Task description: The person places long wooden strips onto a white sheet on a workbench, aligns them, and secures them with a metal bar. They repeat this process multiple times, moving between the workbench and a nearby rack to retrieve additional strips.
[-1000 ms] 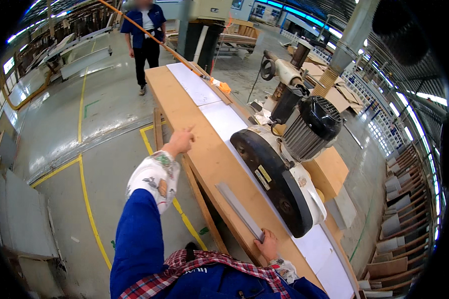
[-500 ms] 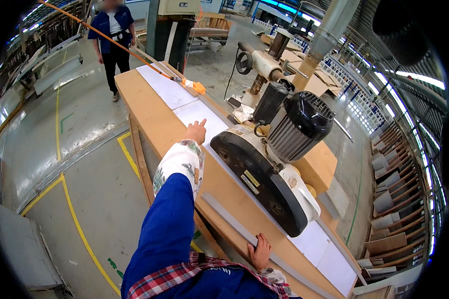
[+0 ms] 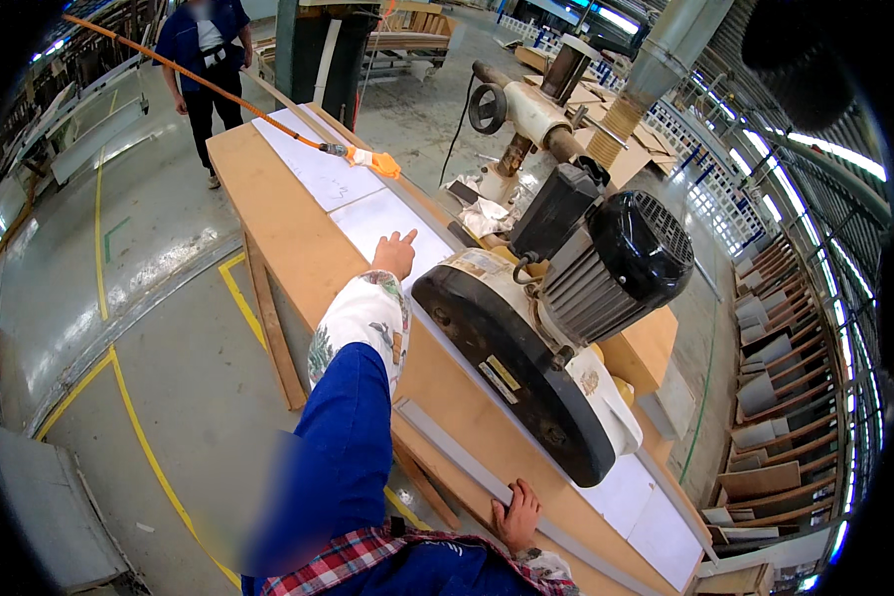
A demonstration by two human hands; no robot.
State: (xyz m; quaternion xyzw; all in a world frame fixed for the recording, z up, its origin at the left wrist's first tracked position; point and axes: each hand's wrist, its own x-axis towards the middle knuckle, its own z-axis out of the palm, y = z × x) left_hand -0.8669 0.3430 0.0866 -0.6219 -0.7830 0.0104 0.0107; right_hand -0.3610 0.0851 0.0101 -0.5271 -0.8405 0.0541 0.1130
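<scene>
My left hand [image 3: 394,255] reaches out over the long tan table [image 3: 278,214], fingers stretched, on or just above the edge of a white panel [image 3: 387,226]. Contact there cannot be made out. Close to its right is a motorised feed unit [image 3: 512,372] with a black curved cover and a finned grey motor [image 3: 611,273]. White panels lie end to end beneath and beyond this unit. Nearer my body, my right hand [image 3: 517,515] rests with fingers apart over a grey strip [image 3: 457,449] along the table's near side. The unit's underside is hidden.
An orange air hose [image 3: 238,99] ends in an orange-wrapped nozzle [image 3: 372,162] lying at the table's far end. Another person [image 3: 207,60] stands beyond at the left. A handwheel [image 3: 488,107] sits on the unit's support arm. Racks of boards [image 3: 785,387] line the right.
The whole view has shifted slightly. My left hand stays stretched out by the white panel, and my right hand stays on the grey strip. The other person's stance differs a little.
</scene>
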